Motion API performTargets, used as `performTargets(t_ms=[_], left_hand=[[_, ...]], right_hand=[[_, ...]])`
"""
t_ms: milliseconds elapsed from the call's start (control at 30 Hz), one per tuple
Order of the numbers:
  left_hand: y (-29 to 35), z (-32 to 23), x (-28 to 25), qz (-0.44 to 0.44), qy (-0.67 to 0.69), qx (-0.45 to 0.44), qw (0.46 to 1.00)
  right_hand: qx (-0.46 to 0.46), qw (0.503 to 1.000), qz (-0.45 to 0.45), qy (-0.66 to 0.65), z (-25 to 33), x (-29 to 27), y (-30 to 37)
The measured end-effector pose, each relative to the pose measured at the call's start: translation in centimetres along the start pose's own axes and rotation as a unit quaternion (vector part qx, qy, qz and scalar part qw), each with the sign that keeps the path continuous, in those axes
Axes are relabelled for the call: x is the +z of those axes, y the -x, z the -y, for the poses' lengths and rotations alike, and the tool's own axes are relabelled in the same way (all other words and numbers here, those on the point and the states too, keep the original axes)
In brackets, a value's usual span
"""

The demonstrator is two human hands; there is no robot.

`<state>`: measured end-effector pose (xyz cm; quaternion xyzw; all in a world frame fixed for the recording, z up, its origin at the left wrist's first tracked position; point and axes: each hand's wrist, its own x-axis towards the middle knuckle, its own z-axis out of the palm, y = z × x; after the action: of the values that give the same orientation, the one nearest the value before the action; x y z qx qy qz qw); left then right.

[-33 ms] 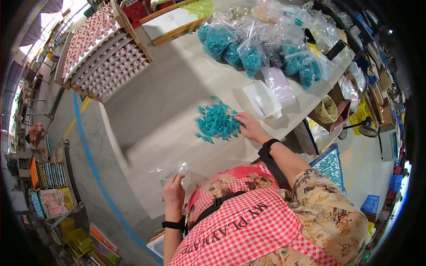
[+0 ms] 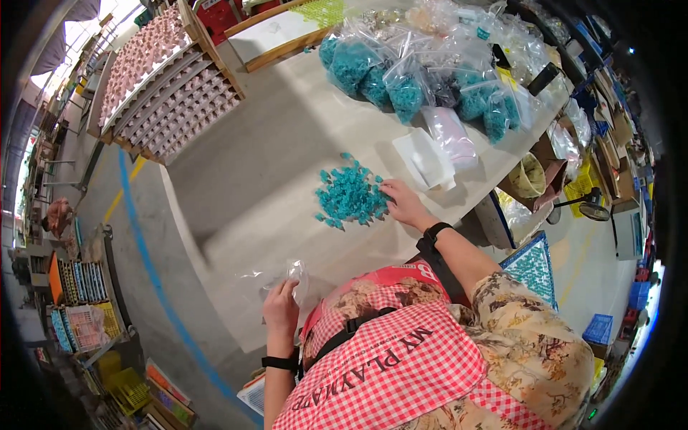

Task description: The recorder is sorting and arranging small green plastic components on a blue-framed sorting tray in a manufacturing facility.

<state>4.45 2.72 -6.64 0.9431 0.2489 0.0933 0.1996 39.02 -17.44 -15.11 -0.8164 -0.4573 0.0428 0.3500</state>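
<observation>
"What covers the tabletop (image 2: 258, 147)?"

"Filled bags (image 2: 406, 99) crowd its far right side; a pile of teal pieces (image 2: 349, 193) lies near the middle, a clear bag (image 2: 297, 271) by the near edge."

"And the hands?"

"The right hand (image 2: 405, 204) touches the pile's right edge (whether it grips a piece, we cannot tell); the left hand (image 2: 281, 308) pinches the clear bag between thumb and fingers."

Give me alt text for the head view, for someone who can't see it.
A person's right hand touches the right edge of a pile of small teal pieces on a pale table, while the left hand pinches a clear plastic bag. Bags of teal pieces crowd the table's far right; trays of pink pieces sit at upper left.
</observation>
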Motion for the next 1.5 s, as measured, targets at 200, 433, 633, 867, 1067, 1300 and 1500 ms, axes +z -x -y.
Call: performTargets(t_ms=[200,433,633,867,1067,1300,1500], left_hand=[[-1.6,-1.6,-0.9,0.013,0.007,-0.009,1.000],[-4.7,-2.9,-0.2,-0.006,0.066,0.005,0.998],[-8.3,-7.5,-1.8,0.045,0.162,-0.038,0.985],[-6.9,-7.4,-2.0,0.006,0.419,-0.147,0.896],[-5.8,-6.1,-2.8,0.066,0.345,-0.169,0.921],[-3.9,-5.6,-2.5,0.007,0.277,-0.147,0.949],[-4.1,-6.0,-0.9,-0.006,0.181,-0.081,0.980]], right_hand=[[0.054,0.999,-0.003,-0.007,0.2,0.0,0.4],[0.302,0.841,0.056,-0.445,5.0,-1.9,-1.7],[0.048,0.848,0.238,-0.471,17.7,-1.8,-5.4],[-0.126,0.954,0.148,-0.229,19.7,0.6,-3.9],[-0.132,0.937,0.169,-0.277,16.5,-0.8,-3.3],[0.015,1.000,-0.012,-0.017,3.8,-1.2,0.2],[0.026,0.996,0.043,-0.068,1.2,-0.3,2.0]])
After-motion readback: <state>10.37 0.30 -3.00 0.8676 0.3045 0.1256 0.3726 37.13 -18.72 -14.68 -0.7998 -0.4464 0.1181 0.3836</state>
